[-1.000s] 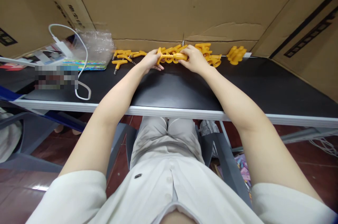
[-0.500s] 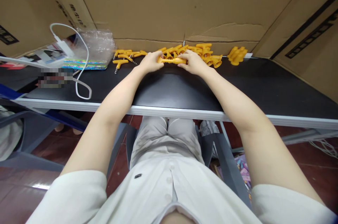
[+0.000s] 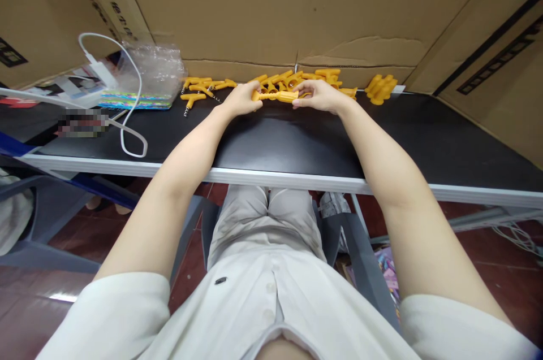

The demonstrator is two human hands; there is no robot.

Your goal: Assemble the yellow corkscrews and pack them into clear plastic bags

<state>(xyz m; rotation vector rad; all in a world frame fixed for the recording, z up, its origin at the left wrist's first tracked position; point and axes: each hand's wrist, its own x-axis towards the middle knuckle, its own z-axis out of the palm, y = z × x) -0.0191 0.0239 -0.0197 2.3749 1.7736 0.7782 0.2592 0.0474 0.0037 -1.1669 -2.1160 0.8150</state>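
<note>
Between my hands, just above the dark tabletop, is a yellow corkscrew (image 3: 271, 96) held level from left to right. My left hand (image 3: 241, 99) is closed around its handle end, which the fingers mostly hide. At the other end, the fingers of my right hand (image 3: 316, 95) pinch a wider yellow sleeve (image 3: 288, 96). Behind the hands, against the cardboard, lies a pile of yellow corkscrew parts (image 3: 278, 80). Left of my left hand are several T-shaped corkscrews (image 3: 193, 98) with bare metal spirals.
A cluster of yellow sleeves (image 3: 380, 89) stands at the right by the cardboard wall (image 3: 348, 9). Clear plastic bags (image 3: 155, 69) and a white cable (image 3: 141, 89) lie at the left. The table's metal edge (image 3: 288, 179) runs across in front of me.
My right hand has shifted slightly right and turned, its fingers now at the sleeve's right end. More of the sleeve shows. The left hand has barely moved.
</note>
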